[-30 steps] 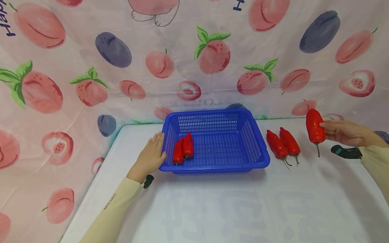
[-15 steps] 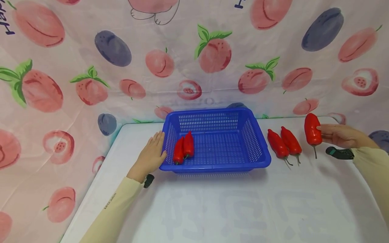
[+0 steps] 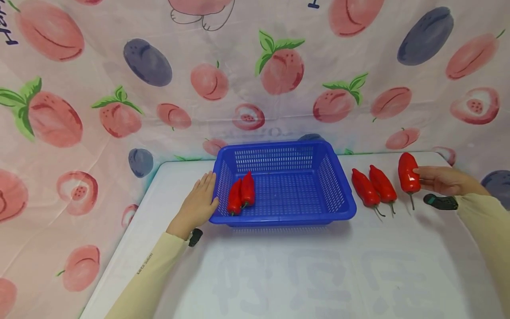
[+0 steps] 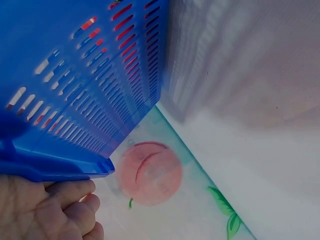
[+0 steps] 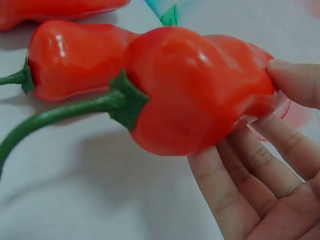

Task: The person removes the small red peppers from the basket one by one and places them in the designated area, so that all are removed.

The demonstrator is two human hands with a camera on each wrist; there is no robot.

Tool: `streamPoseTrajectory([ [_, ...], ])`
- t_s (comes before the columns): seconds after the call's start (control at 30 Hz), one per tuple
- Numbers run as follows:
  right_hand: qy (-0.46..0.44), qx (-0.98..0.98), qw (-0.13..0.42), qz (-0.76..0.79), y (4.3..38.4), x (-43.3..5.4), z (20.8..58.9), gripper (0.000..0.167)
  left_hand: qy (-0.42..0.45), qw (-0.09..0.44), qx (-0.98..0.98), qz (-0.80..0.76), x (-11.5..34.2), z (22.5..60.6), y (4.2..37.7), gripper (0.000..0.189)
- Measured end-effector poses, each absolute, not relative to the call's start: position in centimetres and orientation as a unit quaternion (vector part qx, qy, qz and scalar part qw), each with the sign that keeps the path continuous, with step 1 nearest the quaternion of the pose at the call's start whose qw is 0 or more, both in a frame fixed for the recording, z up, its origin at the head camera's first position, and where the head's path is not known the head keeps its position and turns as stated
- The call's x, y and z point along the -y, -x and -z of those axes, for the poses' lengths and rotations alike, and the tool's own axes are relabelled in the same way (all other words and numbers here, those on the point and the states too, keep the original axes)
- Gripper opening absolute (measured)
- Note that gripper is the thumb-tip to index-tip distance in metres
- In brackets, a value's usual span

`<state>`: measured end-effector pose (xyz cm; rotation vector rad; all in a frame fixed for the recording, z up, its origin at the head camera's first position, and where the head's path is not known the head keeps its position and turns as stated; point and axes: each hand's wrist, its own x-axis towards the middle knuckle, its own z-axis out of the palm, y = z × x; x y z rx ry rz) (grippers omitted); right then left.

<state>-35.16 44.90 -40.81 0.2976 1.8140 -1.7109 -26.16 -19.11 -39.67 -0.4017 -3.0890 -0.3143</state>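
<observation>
A red chili pepper point(image 3: 408, 173), its green stem pointing toward me, is pinched between the thumb and fingers of my right hand point(image 3: 448, 179). In the right wrist view this pepper point(image 5: 175, 92) appears just above the white table, its shadow underneath. Left of it lie two more red peppers, the nearer one point(image 3: 383, 184) and the farther one point(image 3: 365, 188), side by side. My left hand point(image 3: 195, 204) rests with straight fingers along the left rim of a blue plastic basket point(image 3: 279, 218). Inside, two red peppers point(image 3: 247, 190) lie against its left side.
The white table point(image 3: 303, 274) runs up to a fruit-printed cloth point(image 3: 247, 71) at the back and left. In the left wrist view, the slotted basket wall point(image 4: 100, 75) fills the upper left. Both wrists carry black straps.
My right hand has brought the held pepper lower and slightly left, closer to the two peppers on the table. The left hand stays at the basket rim.
</observation>
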Motion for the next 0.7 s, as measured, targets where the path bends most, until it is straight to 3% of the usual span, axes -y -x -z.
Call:
streamPoseTrajectory([
  [0.7, -0.108, -0.718, 0.320, 0.609, 35.6, -45.8, 43.1, 0.033, 0.134, 0.013, 0.985, 0.106, 19.1, 39.5, 26.2, 0.069],
])
